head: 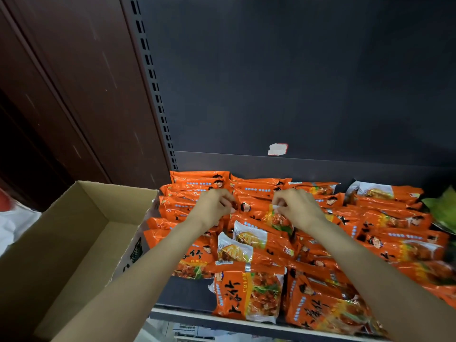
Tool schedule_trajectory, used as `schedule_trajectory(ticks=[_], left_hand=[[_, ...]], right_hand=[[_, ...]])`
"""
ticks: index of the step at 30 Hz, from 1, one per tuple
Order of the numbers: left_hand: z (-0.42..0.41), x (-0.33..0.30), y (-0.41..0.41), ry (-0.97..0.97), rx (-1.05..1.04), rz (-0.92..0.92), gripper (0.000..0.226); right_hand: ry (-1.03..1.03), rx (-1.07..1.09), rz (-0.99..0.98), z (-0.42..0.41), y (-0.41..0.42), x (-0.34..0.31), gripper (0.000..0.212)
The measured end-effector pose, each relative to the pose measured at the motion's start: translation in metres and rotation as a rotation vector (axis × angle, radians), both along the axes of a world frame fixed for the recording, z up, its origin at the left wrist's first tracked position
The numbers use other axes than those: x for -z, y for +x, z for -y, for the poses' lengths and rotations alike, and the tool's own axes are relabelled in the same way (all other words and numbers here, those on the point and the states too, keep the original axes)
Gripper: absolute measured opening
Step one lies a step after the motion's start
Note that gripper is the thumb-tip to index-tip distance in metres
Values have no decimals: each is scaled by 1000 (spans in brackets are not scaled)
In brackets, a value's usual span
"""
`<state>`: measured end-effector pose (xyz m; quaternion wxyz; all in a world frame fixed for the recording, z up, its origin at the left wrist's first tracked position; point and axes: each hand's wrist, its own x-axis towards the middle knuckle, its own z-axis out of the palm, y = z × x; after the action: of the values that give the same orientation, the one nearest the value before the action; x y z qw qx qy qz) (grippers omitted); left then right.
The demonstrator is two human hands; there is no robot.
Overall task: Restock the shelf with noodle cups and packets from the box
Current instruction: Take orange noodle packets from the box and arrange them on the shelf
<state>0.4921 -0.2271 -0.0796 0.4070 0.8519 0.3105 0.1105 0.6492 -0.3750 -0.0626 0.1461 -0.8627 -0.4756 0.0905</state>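
Orange noodle packet (256,209), long axis left-right

Noodle packets (259,245) lie in overlapping rows on the shelf (187,291), from near edge to far back panel (296,82). Box (74,243) sits left of the shelf. Both hands (214,206) (296,208) over far rows.

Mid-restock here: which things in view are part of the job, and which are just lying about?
Job:
- orange plastic noodle packets
- packet both hands pinch
- left hand
- right hand
- open brown cardboard box
- dark metal shelf

Lying about:
- green packet
- torn white sticker
- white bag
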Motion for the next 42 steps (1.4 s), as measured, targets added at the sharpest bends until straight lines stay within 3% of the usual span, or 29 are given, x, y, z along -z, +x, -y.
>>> schedule_trajectory(ticks=[4,8,11,12,15,19,24,29,32,34,38,42], left_hand=[[-1,0,-4,23,78,-23,19],[2,-1,-4,61,112,-39,18],[3,-1,-3,94,114,-39,14],[2,0,-3,103,115,-37,13],[1,2,-4,115,119,-35,13],[0,7,-4,143,106,-28,9],[1,5,-4,115,-11,82,6],[1,5,-1,151,4,44,6],[3,5,1,179,29,32,7],[3,4,2,217,49,20,8],[4,4,1,242,71,-6,9],[5,3,0,239,63,-28,11]], right_hand=[[199,110,-92,0,2,4,13],[-81,-14,-5,-3,1,8,24],[-67,-77,-46,-8,-1,5,73],[-21,-121,-49,-10,-5,2,78],[5,-214,32,-19,-12,-3,57],[-8,-113,95,-14,-7,-3,12],[247,4,18,-5,-10,-3,18],[-70,-94,61,2,-5,10,60],[-124,-188,293,3,-5,5,44],[-172,-210,220,4,-8,5,34],[-215,-208,86,9,-10,9,42],[-160,-243,145,10,-12,9,16]])
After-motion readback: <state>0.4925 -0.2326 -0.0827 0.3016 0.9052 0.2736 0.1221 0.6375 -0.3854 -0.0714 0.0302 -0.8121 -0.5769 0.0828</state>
